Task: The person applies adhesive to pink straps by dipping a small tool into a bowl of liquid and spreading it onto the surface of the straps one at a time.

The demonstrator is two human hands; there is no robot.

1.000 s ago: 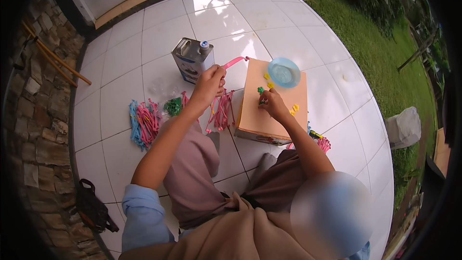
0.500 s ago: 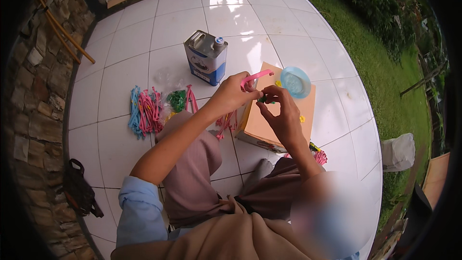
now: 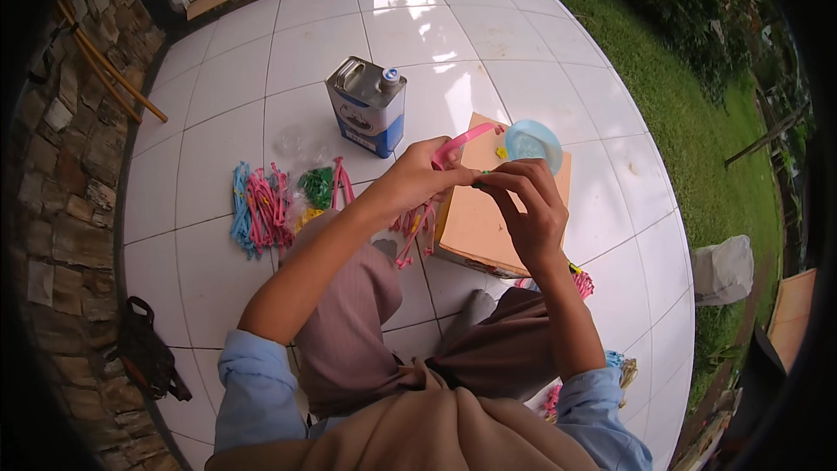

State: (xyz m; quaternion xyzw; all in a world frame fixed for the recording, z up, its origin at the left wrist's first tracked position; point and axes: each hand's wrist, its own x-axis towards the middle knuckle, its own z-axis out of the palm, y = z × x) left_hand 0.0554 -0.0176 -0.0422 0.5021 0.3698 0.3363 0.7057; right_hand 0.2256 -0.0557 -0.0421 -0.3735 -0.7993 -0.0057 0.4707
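Note:
My left hand (image 3: pixel 420 181) is closed on a curved pink plastic strip (image 3: pixel 464 137), whose far end sticks out to the right over the box. The fingertips of my right hand (image 3: pixel 534 209) pinch together right beside the left thumb. Between the two hands sits a small green piece (image 3: pixel 482 176), mostly covered by fingers. Below them lies a cardboard box (image 3: pixel 475 227) with a flat tan top. A light blue plastic dish (image 3: pixel 534 146) rests at its far right corner, and a small yellow flower-shaped piece (image 3: pixel 501 153) lies nearby.
Bundles of pink strips (image 3: pixel 266 205) and blue strips (image 3: pixel 241 209) lie left on the tiles, beside a clear bag with green pieces (image 3: pixel 316 187). A metal can (image 3: pixel 368 109) stands beyond. A black bag (image 3: pixel 150 349) lies by the stone wall; a white sack (image 3: pixel 725 270) stands right.
My right hand has turned and its fingers have drawn closer together against the left fingertips. The yellow piece at the box's right side is now hidden. The pink strip stays in my left hand.

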